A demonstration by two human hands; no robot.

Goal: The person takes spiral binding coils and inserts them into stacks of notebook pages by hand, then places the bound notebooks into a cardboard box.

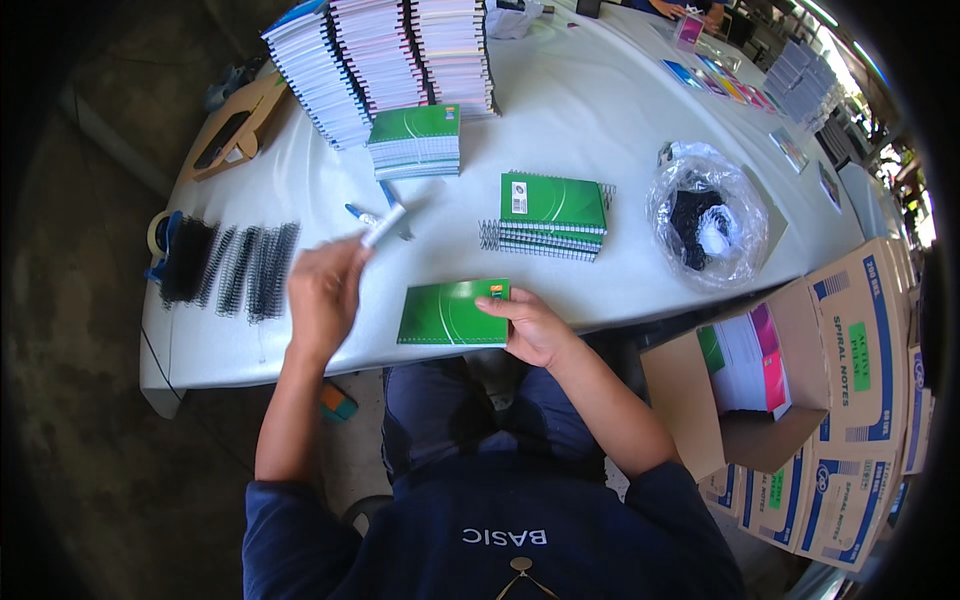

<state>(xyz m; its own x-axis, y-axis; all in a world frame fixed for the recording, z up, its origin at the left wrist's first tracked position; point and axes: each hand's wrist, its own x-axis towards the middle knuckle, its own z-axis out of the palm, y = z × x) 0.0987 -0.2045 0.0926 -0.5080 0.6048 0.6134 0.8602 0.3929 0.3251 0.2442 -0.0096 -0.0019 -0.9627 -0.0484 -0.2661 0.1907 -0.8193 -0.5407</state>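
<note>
A green notebook (450, 312) lies flat at the table's near edge. My right hand (535, 325) rests on its right side, with the thumb on the cover. My left hand (322, 292) is raised to the left of the notebook and grips a white marker (384, 224) that points up and to the right; the hand is blurred. Behind them sits a small stack of green spiral-bound notebooks (550, 215), and further back a stack of unbound green-covered pads (415, 140).
Black spiral coils (235, 268) lie at the table's left end. Tall stacks of pads (385, 55) stand at the back. A clear bag with black pieces (708, 225) sits to the right. Open cardboard boxes (800, 380) with notebooks stand beside the white table (600, 110).
</note>
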